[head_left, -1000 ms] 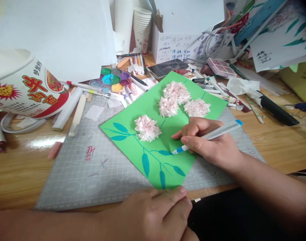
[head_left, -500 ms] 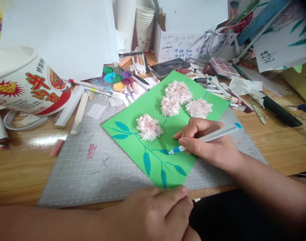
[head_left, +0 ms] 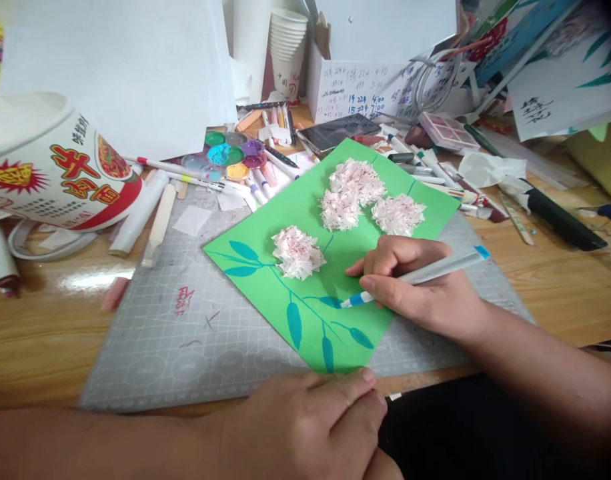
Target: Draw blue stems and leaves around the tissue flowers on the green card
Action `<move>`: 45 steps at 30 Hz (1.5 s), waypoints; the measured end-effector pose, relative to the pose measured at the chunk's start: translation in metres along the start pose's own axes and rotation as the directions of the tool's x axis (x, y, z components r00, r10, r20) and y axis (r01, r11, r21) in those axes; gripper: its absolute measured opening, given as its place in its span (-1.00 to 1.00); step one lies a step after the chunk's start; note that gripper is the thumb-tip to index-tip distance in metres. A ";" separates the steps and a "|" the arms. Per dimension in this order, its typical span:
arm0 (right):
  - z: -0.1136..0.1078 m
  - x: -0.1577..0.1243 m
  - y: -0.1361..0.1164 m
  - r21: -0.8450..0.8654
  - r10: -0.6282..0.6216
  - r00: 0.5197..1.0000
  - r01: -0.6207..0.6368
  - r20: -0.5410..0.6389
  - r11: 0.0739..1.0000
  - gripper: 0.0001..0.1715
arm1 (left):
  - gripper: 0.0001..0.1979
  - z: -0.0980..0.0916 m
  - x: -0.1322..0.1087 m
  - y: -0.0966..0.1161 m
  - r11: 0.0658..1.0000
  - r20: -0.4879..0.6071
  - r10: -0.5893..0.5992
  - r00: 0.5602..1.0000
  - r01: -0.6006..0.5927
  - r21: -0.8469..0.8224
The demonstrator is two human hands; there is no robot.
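Note:
My right hand (head_left: 420, 280) is closed round a white marker (head_left: 425, 270) with blue ends. The marker's tip touches a blue-green leaf (head_left: 329, 302) drawn on green paper (head_left: 265, 230). Fluffy pale pink paper flowers (head_left: 298, 252) stand up from the sheet, and drawn stems and several leaves run across its lower half. My left hand (head_left: 315, 427) lies at the sheet's near corner, fingers curled together over it; its thumb is hidden.
Under the paper is a grey cutting mat (head_left: 185, 347). A noodle tub (head_left: 60, 167) stands at left. Behind lie a paint palette (head_left: 233, 155), a phone (head_left: 339, 132) and scattered markers. Stacked paper cups (head_left: 288, 53) and a white box (head_left: 385, 87) stand farther back.
My right hand and the marker have shifted slightly right, and the leaf under the tip looks filled a little farther. My left hand stays at the paper's corner.

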State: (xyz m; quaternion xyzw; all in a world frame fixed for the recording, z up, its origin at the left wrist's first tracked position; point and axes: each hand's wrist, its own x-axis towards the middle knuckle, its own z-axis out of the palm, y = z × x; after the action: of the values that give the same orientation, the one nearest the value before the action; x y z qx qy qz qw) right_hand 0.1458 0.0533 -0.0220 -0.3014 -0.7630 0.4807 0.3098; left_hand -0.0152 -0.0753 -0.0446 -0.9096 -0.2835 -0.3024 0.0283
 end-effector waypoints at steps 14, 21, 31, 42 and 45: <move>-0.004 0.000 0.003 0.088 0.026 1.000 -0.026 0.000 0.996 -0.65 | -0.76 0.001 0.000 0.000 1.000 -0.010 -0.004 1.000 0.004 0.007; -0.005 -0.001 0.008 0.178 0.024 1.000 -0.026 0.008 0.984 -0.65 | -0.74 -0.002 0.002 0.000 1.000 -0.005 -0.003 1.000 0.003 0.005; -0.005 -0.001 0.008 0.157 0.037 0.999 -0.035 -0.006 0.987 -0.70 | -0.67 0.006 -0.002 0.002 0.999 -0.060 -0.031 0.998 0.032 0.010; -0.004 0.000 0.004 0.054 -0.045 0.999 0.044 0.019 0.998 -0.66 | -0.68 0.005 -0.002 0.003 1.000 -0.061 -0.028 0.998 0.027 -0.013; -0.006 0.000 0.007 0.108 -0.059 0.998 0.057 0.016 0.992 -0.65 | -0.69 0.008 -0.005 0.004 0.998 -0.031 -0.053 0.998 0.052 -0.043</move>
State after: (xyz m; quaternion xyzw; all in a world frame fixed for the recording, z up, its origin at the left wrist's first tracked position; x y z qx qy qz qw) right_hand 0.1516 0.0595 -0.0263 -0.2574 -0.7472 0.5149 0.3321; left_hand -0.0123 -0.0801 -0.0533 -0.8973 -0.3003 -0.3236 0.0058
